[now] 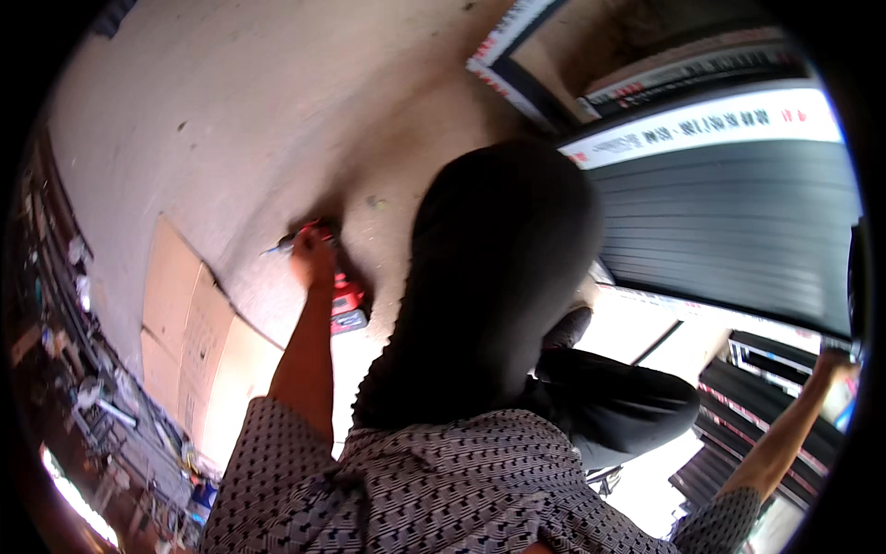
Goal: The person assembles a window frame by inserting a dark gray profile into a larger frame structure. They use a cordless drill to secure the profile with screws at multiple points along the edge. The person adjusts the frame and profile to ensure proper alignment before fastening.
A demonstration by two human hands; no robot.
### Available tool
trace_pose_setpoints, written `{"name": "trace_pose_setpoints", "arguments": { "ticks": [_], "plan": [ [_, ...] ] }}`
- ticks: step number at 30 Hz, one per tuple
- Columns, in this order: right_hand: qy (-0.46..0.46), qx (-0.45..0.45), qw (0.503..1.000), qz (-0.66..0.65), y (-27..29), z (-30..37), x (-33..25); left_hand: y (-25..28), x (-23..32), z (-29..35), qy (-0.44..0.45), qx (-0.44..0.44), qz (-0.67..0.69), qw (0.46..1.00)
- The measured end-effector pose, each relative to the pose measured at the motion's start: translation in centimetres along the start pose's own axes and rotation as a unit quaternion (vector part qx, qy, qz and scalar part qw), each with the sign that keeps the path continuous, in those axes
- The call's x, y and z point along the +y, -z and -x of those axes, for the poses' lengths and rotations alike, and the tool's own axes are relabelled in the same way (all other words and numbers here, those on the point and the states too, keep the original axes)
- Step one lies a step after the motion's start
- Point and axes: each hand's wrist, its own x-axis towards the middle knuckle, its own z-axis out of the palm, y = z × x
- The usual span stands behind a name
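On the concrete floor to the left is a red and black cordless drill with a thin bit pointing left. My left hand is closed around its upper part; the fingers are partly blurred. To the right stands a dark slatted panel in a frame, with white printed protective film along its edge. At the panel's lower right corner is my right hand, its fingers curled at the frame near the picture's rim. Part of that grip is lost in the dark border.
My bent knee stands between the drill and the panel. Flattened cardboard lies at the left, beside a cluttered heap of tools and parts. More frames are at the top right; dark profiles are stacked below the panel.
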Motion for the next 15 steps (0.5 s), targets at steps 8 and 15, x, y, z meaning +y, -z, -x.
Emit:
{"name": "trace_pose_setpoints", "arguments": {
  "ticks": [8, 15],
  "plan": [
    [-0.013, 0.007, 1.000, -0.017, -0.1, -1.9, 0.5, 2.8, -1.3, -1.2, 0.205, 0.006, 0.239, 0.949],
    [-0.012, 0.021, 1.000, -0.004, 1.4, -2.0, 0.9, 2.3, -2.1, -3.9, 0.249, -0.049, 0.242, 0.937]
  ]
}}
